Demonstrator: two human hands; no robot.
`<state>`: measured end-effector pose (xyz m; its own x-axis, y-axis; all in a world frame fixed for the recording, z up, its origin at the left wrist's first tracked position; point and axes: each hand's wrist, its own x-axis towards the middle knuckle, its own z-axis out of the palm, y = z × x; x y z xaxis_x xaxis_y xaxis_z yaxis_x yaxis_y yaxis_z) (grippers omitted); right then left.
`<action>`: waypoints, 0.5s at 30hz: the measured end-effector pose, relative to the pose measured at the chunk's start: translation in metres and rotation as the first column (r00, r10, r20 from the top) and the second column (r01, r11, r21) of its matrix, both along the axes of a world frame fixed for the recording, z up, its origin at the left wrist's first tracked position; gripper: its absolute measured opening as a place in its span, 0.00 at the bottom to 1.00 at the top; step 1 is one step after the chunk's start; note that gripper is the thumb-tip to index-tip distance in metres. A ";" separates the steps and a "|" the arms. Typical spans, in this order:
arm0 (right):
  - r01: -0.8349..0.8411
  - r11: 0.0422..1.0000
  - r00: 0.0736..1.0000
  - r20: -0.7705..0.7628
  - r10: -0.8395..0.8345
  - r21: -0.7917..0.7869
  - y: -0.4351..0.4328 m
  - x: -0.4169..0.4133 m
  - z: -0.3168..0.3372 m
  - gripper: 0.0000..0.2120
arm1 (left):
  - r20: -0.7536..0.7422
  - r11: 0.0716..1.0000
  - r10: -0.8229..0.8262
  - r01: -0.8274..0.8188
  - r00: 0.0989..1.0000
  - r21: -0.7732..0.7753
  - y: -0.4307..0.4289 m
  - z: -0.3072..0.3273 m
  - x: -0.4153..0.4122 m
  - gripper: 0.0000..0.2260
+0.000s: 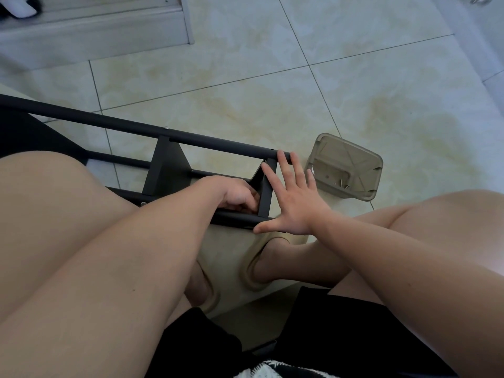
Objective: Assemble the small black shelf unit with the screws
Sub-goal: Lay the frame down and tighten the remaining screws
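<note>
**Bracing the rack's end while the other hand worked inside**

From where I stood, the black shelf unit (167, 170) lay tipped on its side on the floor (272, 77), across the seated person's feet and between the bare knees. That seemed to be a way of bringing its end joint within easy reach.

The right hand (296, 204) was spread flat against that end. Its fingers were straight and apart, the tips reaching the upper tube (218, 143) and the thumb lying along the lower tube (234, 217). I took it as a brace, meant to keep the end panel (266, 186) square against the tubes while the joint was fastened.

The left hand (237, 196) was tucked inside the frame beside that panel, with its fingers curled in. Whether they pinched a screw or a tool I could not tell, because the knuckles hid it.

The unit looked like matte black painted metal, with round tubes for rails and flat, thin, sharp-edged sheet panels for shelves. A small bright fastener head (165, 128) showed on the upper tube.

Just beside the braced end sat a smoky translucent plastic tub (344, 159) with rounded corners. A few short silvery screws (343, 184) lay loose in it, close to the right hand, probably so it could pick one up. The floor was glossy cream tile, faintly marbled, with dark grout lines. A soft beige slipper (252, 271) showed under the arms.
</note>
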<state>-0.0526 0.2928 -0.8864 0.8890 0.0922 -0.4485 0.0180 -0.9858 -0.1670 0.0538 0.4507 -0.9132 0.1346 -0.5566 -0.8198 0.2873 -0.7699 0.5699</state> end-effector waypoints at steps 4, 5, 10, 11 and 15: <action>-0.002 1.000 1.000 0.001 0.002 -0.001 0.000 0.000 0.000 0.65 | 0.006 0.999 0.008 -0.008 1.000 0.047 0.000 0.004 0.000 0.13; -0.001 1.000 1.000 0.000 0.001 -0.002 0.000 0.000 0.000 0.65 | 0.015 0.998 0.007 -0.008 1.000 0.061 0.000 0.004 0.001 0.14; 0.002 1.000 1.000 -0.011 -0.002 -0.005 0.000 0.000 0.001 0.65 | -0.039 0.997 -0.004 0.007 0.999 0.079 0.000 0.008 0.000 0.10; 0.002 1.000 1.000 -0.013 -0.002 -0.007 0.000 0.001 0.002 0.65 | -0.033 0.997 -0.003 0.005 0.999 0.075 0.000 0.007 0.001 0.11; 0.000 1.000 1.000 -0.022 -0.001 -0.009 0.000 0.001 0.003 0.65 | -0.046 1.000 0.019 -0.019 0.999 0.015 0.000 0.005 0.001 0.08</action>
<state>-0.0520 0.2929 -0.8833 0.8790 0.0879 -0.4686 0.0140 -0.9872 -0.1588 0.0546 0.4504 -0.9082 0.1070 -0.5424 -0.8333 0.3276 -0.7721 0.5446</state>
